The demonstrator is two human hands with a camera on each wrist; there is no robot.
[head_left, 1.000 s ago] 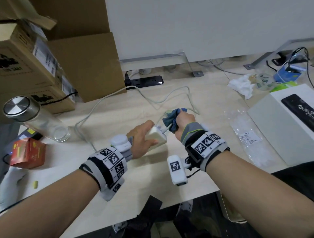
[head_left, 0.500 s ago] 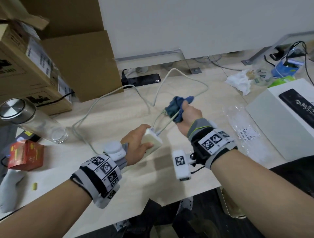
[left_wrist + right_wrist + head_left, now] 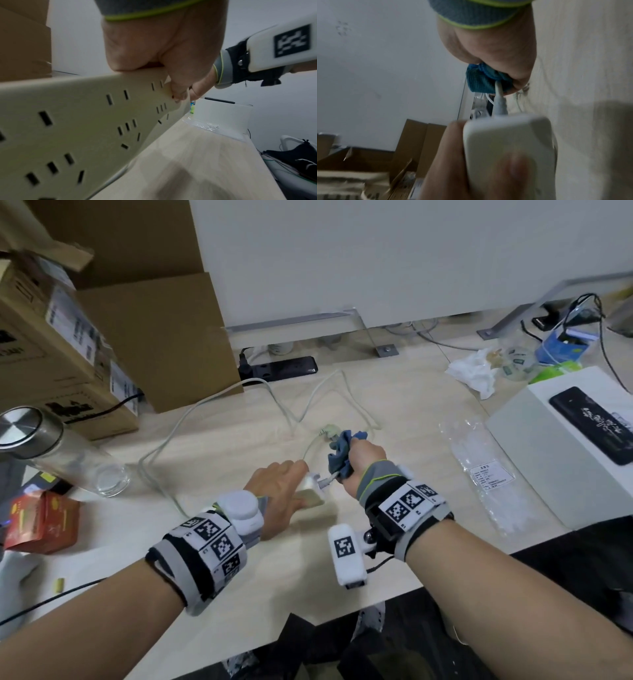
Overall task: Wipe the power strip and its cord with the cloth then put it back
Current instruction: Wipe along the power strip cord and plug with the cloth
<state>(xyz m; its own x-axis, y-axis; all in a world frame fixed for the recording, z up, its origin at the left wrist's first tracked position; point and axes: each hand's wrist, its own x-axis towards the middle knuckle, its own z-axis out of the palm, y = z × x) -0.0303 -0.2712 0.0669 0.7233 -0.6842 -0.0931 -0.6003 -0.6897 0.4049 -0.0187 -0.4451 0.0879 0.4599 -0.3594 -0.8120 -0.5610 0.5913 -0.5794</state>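
There are two hands: the left hand (image 3: 279,491) and the right hand (image 3: 364,462). There are two power strips: one cream power strip (image 3: 72,121) inside the left fingers, and one black power strip (image 3: 284,367) far beyond the fingertips. One blue cloth (image 3: 339,453) is inside the right fingers, around one cord (image 3: 205,409). Left of the left fingers stands one glass bottle (image 3: 51,450) and one red box (image 3: 41,520). Right of the right fingers lie one plastic bag (image 3: 479,474) and one white box (image 3: 548,460).
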